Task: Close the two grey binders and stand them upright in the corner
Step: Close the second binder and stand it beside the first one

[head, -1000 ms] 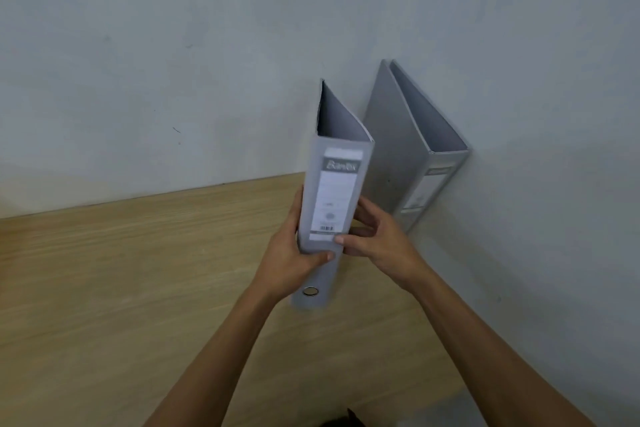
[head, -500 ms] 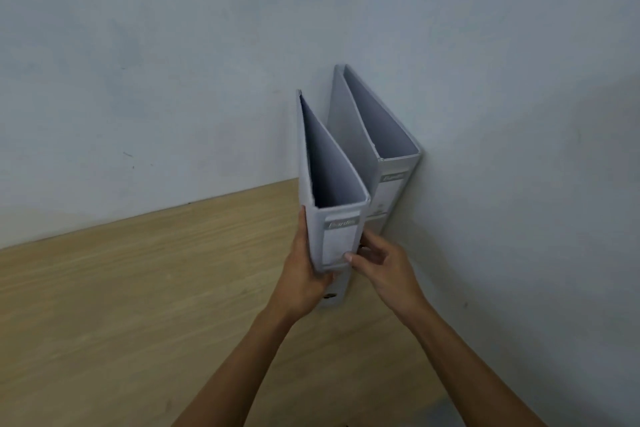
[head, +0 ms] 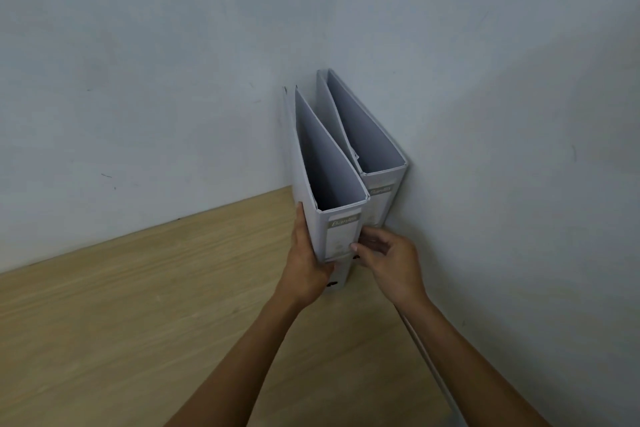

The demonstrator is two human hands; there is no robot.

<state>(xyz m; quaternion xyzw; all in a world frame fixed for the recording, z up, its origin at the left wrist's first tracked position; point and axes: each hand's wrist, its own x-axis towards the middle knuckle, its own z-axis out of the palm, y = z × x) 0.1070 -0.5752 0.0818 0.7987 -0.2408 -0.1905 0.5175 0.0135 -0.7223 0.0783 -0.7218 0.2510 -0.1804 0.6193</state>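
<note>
Two closed grey binders stand upright side by side in the corner of the wooden table (head: 138, 305). The far binder (head: 381, 163) rests against the right wall. The near binder (head: 329, 180) stands just left of it, touching it, spine label toward me. My left hand (head: 306, 263) grips the near binder's left cover and lower spine. My right hand (head: 388, 262) is at the spine's right edge, thumb and fingertips touching it, the other fingers curled loosely between the two binders.
Pale grey walls (head: 173, 80) meet behind the binders. The table's right edge runs along the right wall (head: 519, 184), with a thin white strip (head: 429, 360) between them.
The near binder was carried up off the table, moved toward the corner and set down beside the far binder. Both hands went with it; the right hand's grip has loosened.
</note>
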